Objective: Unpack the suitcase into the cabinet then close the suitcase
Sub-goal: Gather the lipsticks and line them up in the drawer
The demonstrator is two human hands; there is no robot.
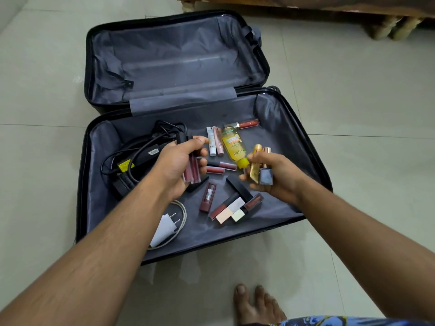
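I see the suitcase (282, 128) lying open on the floor, its upper half bare lining, its nearer half holding everything that is left to unpack. My left hand (181, 165) is clenched round a small bundle of pink lip gloss tubes (191, 172), dark caps toward the far side. My right hand (275, 175) grasps a gold tube (255, 161) and a grey-blue bottle (266, 177) together, so neither grip is released.

What the next pick turns on, as I judge it, is the cluster lying between the two hands. The yellow bottle (235, 149) lies flat, its long axis running from far-left to near-right, with its cap end just beside my right fingertips; the right hand is plainly the nearer one. Two red tubes (219, 167) lie crosswise just right of my left hand, long axis left to right, so the left reaches those more easily. Nearer me, a dark lipstick (206, 198) and a fan of square-capped tubes (231, 209) lie below and between both wrists.

The black cable bundle (138, 156) sits at the left under my left forearm, and a white charger (166, 225) lies near the front edge.

With both hands loaded, I judge a trip to the cabinet, which I cannot see, comes soon.
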